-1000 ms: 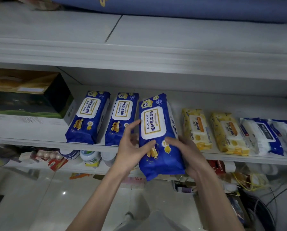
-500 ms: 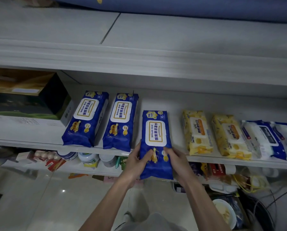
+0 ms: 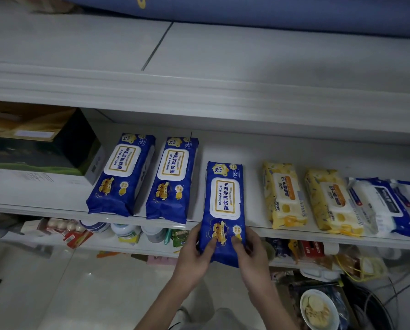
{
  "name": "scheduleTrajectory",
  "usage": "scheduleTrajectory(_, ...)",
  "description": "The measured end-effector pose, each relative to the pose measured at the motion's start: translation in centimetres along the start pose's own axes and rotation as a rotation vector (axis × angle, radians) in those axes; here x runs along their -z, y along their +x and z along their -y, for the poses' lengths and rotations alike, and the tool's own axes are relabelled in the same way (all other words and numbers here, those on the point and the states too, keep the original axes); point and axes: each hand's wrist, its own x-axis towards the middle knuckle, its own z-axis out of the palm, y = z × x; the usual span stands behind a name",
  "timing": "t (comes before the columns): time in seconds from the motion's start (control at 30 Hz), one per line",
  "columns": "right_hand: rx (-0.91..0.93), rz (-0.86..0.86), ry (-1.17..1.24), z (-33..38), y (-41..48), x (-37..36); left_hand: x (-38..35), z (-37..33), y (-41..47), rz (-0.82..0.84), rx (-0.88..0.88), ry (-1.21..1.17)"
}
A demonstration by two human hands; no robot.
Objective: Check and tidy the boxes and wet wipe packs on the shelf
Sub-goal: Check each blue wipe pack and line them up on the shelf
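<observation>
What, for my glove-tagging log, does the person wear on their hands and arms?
Nothing that shows. The left hand and right hand are bare: no gloves, rings or watch in view. The left arm and right arm are bare too, with no sleeve as far as the frame reaches.

White shelf (image 3: 251,148), wet wipe packs (image 3: 173,179), boxes (image 3: 32,144)
</observation>
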Motion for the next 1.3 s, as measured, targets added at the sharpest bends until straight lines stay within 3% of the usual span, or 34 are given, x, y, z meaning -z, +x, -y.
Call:
scheduleTrajectory(0.77, 0.159, -0.091, -0.123, 4.6, 6.7, -1.9, -2.1, -3.7, 7.3, 0.036, 0.002, -0.01)
scheduleTrajectory(1.3, 0.334, -0.134, -0.492, 4.8, -1.3, 0.9, 6.0, -2.3, 0.7, 0.009, -0.174, 0.497)
